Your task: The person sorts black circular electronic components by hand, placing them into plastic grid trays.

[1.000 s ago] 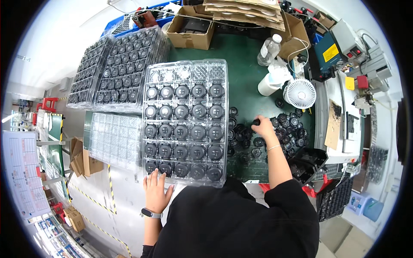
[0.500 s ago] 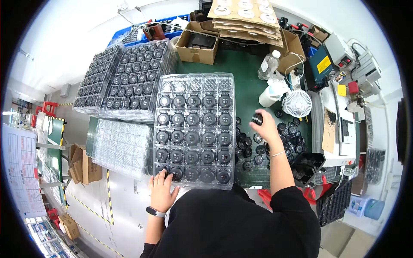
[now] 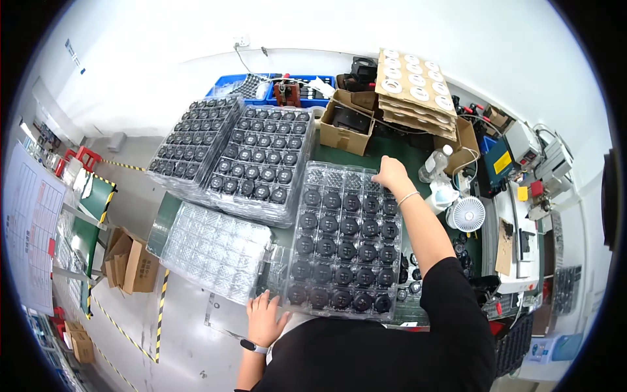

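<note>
Right hand: the right hand is stretched far out. It rests on the far right corner of the clear plastic tray with rows of round black parts. The fingers are bent down over the tray's far rows. I cannot tell if they pinch a part.
Left hand: the left hand lies flat with its fingers spread. It touches the near left corner of the same tray. It holds nothing. A black band sits on its wrist.
The two hands: they are well apart, at opposite corners of the tray.
Tray: it lies flat on the dark green tabletop, right in front of the person. Most of its cups hold a black part. The cups in the far row look empty.
Loose parts: a heap of small round black parts lies on the tabletop just right of the tray, partly hidden by the right arm.
Empty tray: a clear plastic tray with empty cups lies just left of the full one.
Stacks: two stacks of filled clear trays stand farther back on the left.
Other things: a brown cardboard box stands behind the tray. A small white fan stands to the right.
</note>
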A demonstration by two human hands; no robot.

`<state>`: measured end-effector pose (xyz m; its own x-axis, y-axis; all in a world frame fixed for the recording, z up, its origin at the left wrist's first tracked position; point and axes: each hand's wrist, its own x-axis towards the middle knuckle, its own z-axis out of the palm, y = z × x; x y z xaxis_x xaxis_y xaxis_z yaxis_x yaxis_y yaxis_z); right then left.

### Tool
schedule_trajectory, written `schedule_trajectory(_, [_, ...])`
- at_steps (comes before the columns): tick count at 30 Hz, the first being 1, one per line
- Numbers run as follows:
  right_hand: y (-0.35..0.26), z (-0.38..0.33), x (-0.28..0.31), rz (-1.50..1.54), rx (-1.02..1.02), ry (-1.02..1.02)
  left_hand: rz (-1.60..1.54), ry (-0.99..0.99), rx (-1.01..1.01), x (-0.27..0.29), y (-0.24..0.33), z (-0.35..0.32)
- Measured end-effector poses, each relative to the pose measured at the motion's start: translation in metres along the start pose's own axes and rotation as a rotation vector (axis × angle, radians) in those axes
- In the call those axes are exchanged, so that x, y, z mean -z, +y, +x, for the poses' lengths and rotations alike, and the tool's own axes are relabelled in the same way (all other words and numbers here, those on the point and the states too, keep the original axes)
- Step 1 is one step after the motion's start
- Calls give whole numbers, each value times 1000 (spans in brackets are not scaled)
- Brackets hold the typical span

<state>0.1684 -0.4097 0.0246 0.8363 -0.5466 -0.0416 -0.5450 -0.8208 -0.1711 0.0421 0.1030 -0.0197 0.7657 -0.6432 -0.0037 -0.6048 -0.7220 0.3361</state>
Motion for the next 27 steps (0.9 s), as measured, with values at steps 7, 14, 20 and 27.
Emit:
schedule_trajectory(7, [-23,20,-25,-83,-35,-55,-46,4,21,8,-47,7])
schedule_trajectory(14, [-74,22,-34,-86,24,-83,-76,1,-1,10,-88,13])
schedule_trajectory(20, [-125,22,-33,-80,-18,-34,-66,4,35,-8,-127,3])
schedule_trajectory(27, [-99,37,-56,-168,-123,-44,-15,-52,110,-30,-149,1])
